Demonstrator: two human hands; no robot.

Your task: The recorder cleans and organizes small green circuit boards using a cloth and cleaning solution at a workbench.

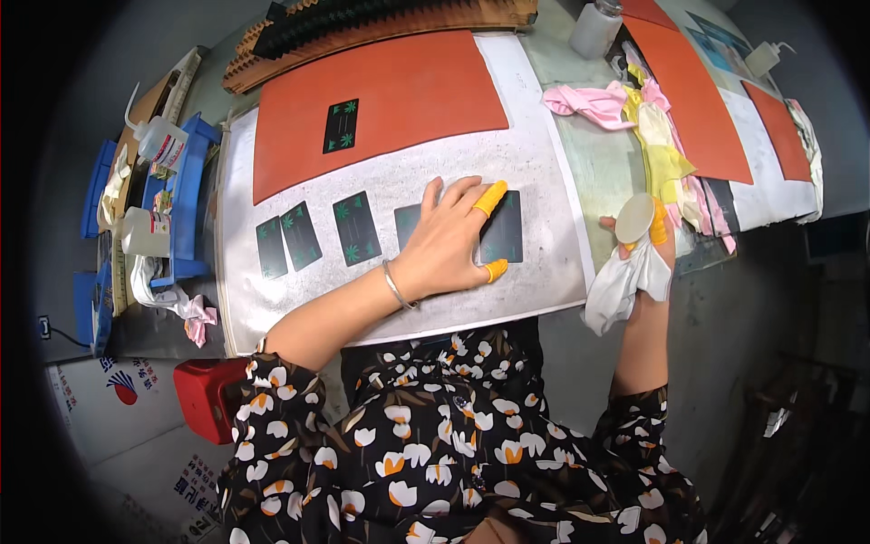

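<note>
Greyish tabletop (580, 168), pale speckled sheet (548, 195) over its middle, orange mat (408, 86) on the sheet's far part. One small dark panel (341, 126) with green leaf motifs lies on the mat. More like it sit in a rough row on the sheet: a tilted pair (286, 239) at left, a single panel (358, 228) beside it, a partly covered panel (408, 220) under the left hand (442, 236), and the rightmost panel (504, 228).

Left hand spread wide, yellow-capped index and thumb by the rightmost panel's upper and lower edges; can't tell if it grips. Right hand (659, 245) off the tabletop's near edge, closed on a bunched white cloth (625, 286), pale round piece (634, 218) at its top.

Far edge: wooden rack (381, 41), dark slotted strips on it. Left: blue plastic tray (195, 172), squeeze bottle (163, 140), white bottle (145, 231). Right: pink cloth (589, 104), yellow cloth (666, 159), second orange mat (698, 100), capped bottle (596, 29).

Red plastic stool (207, 399) below left; grey floor (725, 354), dim clutter lower right, too dark to name.
</note>
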